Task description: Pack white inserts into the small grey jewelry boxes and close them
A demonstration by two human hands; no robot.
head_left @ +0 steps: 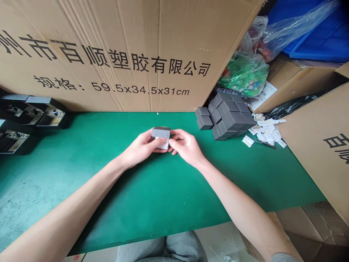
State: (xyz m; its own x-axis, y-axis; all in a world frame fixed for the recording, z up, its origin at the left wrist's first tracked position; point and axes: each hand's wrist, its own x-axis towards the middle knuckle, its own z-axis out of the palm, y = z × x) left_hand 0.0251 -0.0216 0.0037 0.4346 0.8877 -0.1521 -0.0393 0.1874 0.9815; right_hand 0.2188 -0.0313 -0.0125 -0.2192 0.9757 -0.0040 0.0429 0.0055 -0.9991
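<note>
A small dark grey cube-shaped block is held above the green mat, between both hands. My left hand grips it from the left, with the thumb across its front face. From the right, my right hand presses its fingertips against the block. A white piece, possibly a paper label, shows on the block's lower part, partly hidden by my fingers. To the right of my hands stands a heap of similar grey blocks.
A green mat covers the bench, backed by a large printed cardboard carton. Small white paper pieces and a thin dark tool lie at right. Black trays stand at left. Plastic bags and a blue crate sit behind.
</note>
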